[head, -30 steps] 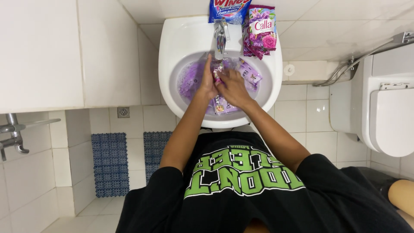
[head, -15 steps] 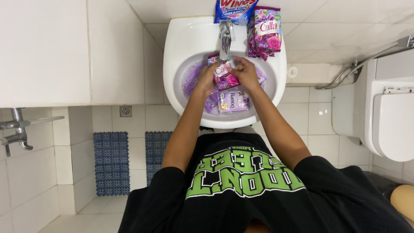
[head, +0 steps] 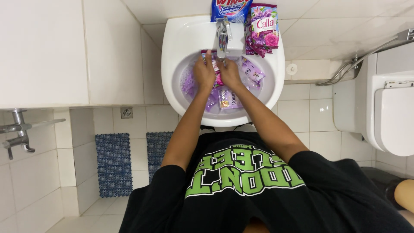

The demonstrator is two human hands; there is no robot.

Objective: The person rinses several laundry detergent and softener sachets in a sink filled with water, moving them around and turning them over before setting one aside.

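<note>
Both my hands are down in the white sink, just below the metal tap. My left hand and my right hand are side by side, pinching a small pink and white sachet between them. Several purple sachets float in the soapy water: one at the right, one under my wrists, one at the left. On the sink's back rim lie a blue packet and a purple flowered packet.
A white toilet stands at the right with a metal hose rail beside it. Two blue floor mats and a floor drain lie left of the sink. A metal wall tap sticks out at far left.
My hands have moved from the middle of the basin up to just under the tap, bringing the pink sachet along. The sachets in the water have shifted.
</note>
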